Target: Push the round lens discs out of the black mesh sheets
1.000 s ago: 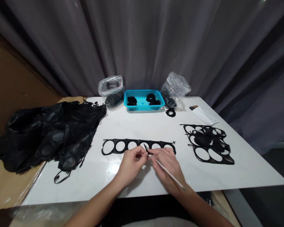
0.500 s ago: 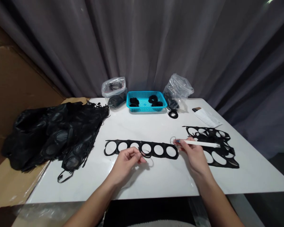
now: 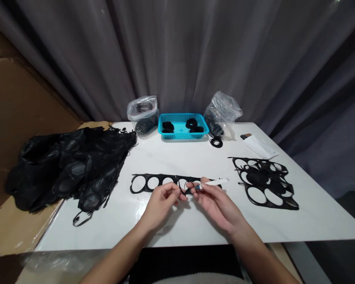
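Note:
My left hand [image 3: 163, 203] pinches a thin black ring [image 3: 181, 188] above the table's front half. Close on its right, my right hand [image 3: 217, 201] is closed around a slim white pen-like tool [image 3: 214, 183], whose dark tip points left at the ring. The fingertips of both hands are a small gap apart. Behind them a black strip with a row of round holes [image 3: 144, 184] lies flat on the white table [image 3: 106, 232]; the hands hide part of its right half.
Black sheet material [image 3: 68, 169] is heaped at left on cardboard. At the back stand a bagged tub [image 3: 143, 114], a blue basket [image 3: 183, 136] with black bundles and a plastic bag [image 3: 223, 112]. Black rings [image 3: 215, 142] lie before the bag. More holed black pieces [image 3: 272, 201] lie at right.
My right hand has moved left with the white tool, from the strip's right end to beside my left hand. My left hand has shifted slightly, still pinching the ring.

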A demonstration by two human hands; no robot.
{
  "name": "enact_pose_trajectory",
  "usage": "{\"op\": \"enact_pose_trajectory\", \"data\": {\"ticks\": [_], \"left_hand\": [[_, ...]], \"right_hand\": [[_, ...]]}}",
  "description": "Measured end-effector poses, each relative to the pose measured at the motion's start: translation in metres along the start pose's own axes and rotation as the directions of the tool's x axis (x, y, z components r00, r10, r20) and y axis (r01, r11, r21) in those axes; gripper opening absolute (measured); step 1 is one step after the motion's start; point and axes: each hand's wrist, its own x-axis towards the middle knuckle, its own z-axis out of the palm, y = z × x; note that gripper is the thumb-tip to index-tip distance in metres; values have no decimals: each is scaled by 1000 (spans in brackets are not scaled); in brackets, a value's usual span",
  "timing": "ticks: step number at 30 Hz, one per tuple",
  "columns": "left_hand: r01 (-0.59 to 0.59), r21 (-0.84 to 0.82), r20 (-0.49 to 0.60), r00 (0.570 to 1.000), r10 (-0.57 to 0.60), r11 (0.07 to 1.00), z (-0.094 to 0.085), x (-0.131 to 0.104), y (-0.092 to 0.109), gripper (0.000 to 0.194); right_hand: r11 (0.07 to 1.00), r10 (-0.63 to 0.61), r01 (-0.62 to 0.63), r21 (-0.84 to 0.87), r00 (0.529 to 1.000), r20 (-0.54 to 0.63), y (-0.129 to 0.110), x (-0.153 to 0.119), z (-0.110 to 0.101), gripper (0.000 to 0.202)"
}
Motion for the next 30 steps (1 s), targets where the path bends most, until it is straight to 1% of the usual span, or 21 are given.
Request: {"op": "enact_pose_trajectory", "data": {"ticks": [2, 3, 5, 7, 11, 15, 17, 19, 25, 27, 30], "left_hand": [[-13, 27, -4, 1000, 13, 1000, 0, -1, 1, 29], [-21, 37, -3, 1000, 21, 999, 0, -2, 1, 29], [-47, 62, 0, 999, 48, 997, 0, -2, -1, 30], [-82, 91, 5, 997, 82, 992, 0, -3, -3, 31], [-113, 144, 0, 993, 114, 983, 1, -2, -6, 33], [-133, 211, -15, 990, 139, 968, 3, -1, -7, 35], [-146, 232, -19, 988, 154, 962, 4, -1, -8, 36], [-150, 223, -24, 987, 159, 963, 5, -1, -8, 34], [-124, 111, -20, 992, 127, 986, 6, 0, -7, 33], [-131, 86, -24, 991, 134, 988, 7, 0, -7, 31], [-128, 56, -42, 991, 130, 990, 8, 0, -7, 30]], "right_hand": [[985, -82, 87, -150, 996, 33, 4, -1, 4, 24], [957, -139, 144, -253, 990, 39, 6, -2, 5, 24], [862, -241, 240, -447, 969, 54, 11, -3, 7, 23], [775, -314, 302, -555, 946, 76, 14, -4, 8, 22], [678, -389, 367, -637, 914, 113, 19, -4, 8, 19], [546, -458, 411, -730, 876, 151, 22, -4, 10, 17], [503, -480, 424, -753, 862, 164, 22, -5, 10, 16], [497, -483, 428, -755, 859, 169, 23, -6, 10, 16], [513, -484, 433, -742, 859, 167, 22, -6, 8, 15], [496, -488, 432, -753, 856, 169, 22, -8, 8, 14], [436, -496, 440, -785, 845, 198, 21, -10, 7, 14]]}}
